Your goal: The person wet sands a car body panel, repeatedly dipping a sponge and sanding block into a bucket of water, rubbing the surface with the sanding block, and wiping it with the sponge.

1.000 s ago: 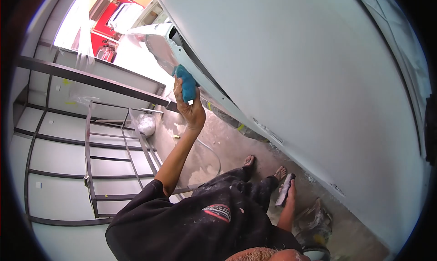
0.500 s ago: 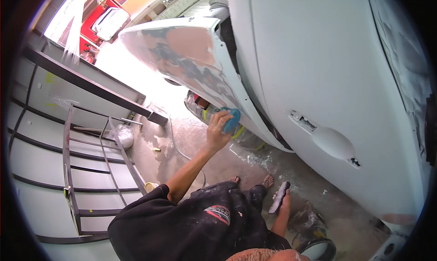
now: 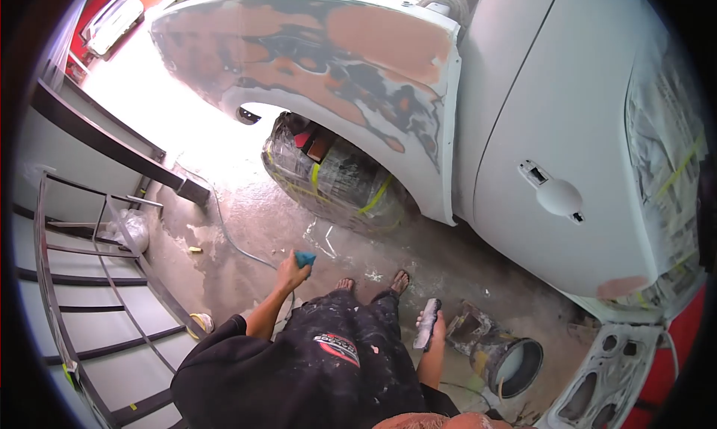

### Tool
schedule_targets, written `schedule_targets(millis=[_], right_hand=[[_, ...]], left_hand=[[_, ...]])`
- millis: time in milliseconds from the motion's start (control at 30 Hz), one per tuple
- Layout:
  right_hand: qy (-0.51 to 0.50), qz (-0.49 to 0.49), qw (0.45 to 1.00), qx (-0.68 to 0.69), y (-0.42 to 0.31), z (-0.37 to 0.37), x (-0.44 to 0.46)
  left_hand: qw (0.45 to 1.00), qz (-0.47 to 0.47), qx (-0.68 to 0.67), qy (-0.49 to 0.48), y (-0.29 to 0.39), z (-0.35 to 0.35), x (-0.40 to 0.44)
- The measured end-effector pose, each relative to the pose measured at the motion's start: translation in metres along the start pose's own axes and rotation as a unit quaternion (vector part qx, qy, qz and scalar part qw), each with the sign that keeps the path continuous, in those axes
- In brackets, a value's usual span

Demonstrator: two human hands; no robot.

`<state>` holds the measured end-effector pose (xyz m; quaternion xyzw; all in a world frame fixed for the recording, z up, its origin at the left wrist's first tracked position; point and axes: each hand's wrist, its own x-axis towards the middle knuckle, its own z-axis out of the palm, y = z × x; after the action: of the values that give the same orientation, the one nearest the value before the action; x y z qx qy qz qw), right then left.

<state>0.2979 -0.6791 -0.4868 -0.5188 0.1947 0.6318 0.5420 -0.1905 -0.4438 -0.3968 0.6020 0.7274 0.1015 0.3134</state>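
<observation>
A crumpled blue cloth [image 3: 304, 259] is gripped in the closed fingers of my left hand [image 3: 290, 273], held low over the floor and apart from the car. My right hand [image 3: 438, 329] wraps around a long, dusty sanding block [image 3: 427, 324] beside my right leg. In front of me stands the car's front fender [image 3: 328, 63], patched with pinkish filler and grey areas. To its right is the pale car door [image 3: 515, 107] with a handle recess. Below the fender, the wheel [image 3: 336, 182] is covered in clear plastic and yellow tape.
A dusty bucket [image 3: 515, 365] lies on its side by my right leg. Metal framing [image 3: 56, 272] stands at the left, and a dark beam [image 3: 112, 141] juts toward the car. A hose [image 3: 228, 235] crosses the floor. A bare door panel [image 3: 609, 377] is at lower right.
My left hand has come down and away from the fender's edge with the blue cloth. The view has shifted back, showing more of the fender. My right hand still holds the sanding block.
</observation>
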Motion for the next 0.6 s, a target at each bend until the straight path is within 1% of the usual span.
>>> schedule_targets(millis=[67, 100, 200, 233, 300, 367, 433, 533, 600], right_hand=[[-0.012, -0.004, 1.0, -0.002, 0.023, -0.009, -0.019], [-0.016, -0.033, 0.999, -0.015, 0.035, -0.013, -0.029], [-0.012, -0.059, 0.998, 0.018, 0.054, -0.024, -0.055], [0.003, -0.048, 0.998, 0.045, 0.059, -0.026, -0.062], [0.001, -0.051, 0.998, 0.044, 0.067, -0.054, -0.062], [-0.01, -0.042, 0.998, 0.05, 0.069, -0.072, -0.066], [-0.028, -0.027, 0.997, 0.059, 0.062, -0.08, -0.084], [-0.006, -0.081, 0.995, 0.055, 0.058, -0.085, -0.1], [-0.018, -0.108, 0.991, 0.071, 0.059, -0.087, -0.109]], left_hand=[[0.998, -0.033, 0.012, -0.044, -0.046, 0.002, -0.014], [0.996, -0.045, 0.008, -0.074, -0.063, 0.002, -0.022], [0.992, -0.057, 0.05, -0.1, -0.112, 0.016, -0.034], [0.987, -0.074, 0.065, -0.126, -0.121, 0.017, -0.037], [0.985, -0.074, 0.075, -0.134, -0.131, 0.021, -0.04], [0.986, -0.077, 0.071, -0.131, -0.128, 0.025, -0.039], [0.989, -0.078, 0.05, -0.117, -0.108, 0.03, -0.036], [0.995, -0.071, 0.015, -0.066, -0.099, 0.061, -0.022], [0.997, -0.054, 0.008, -0.063, -0.077, 0.066, -0.016]])
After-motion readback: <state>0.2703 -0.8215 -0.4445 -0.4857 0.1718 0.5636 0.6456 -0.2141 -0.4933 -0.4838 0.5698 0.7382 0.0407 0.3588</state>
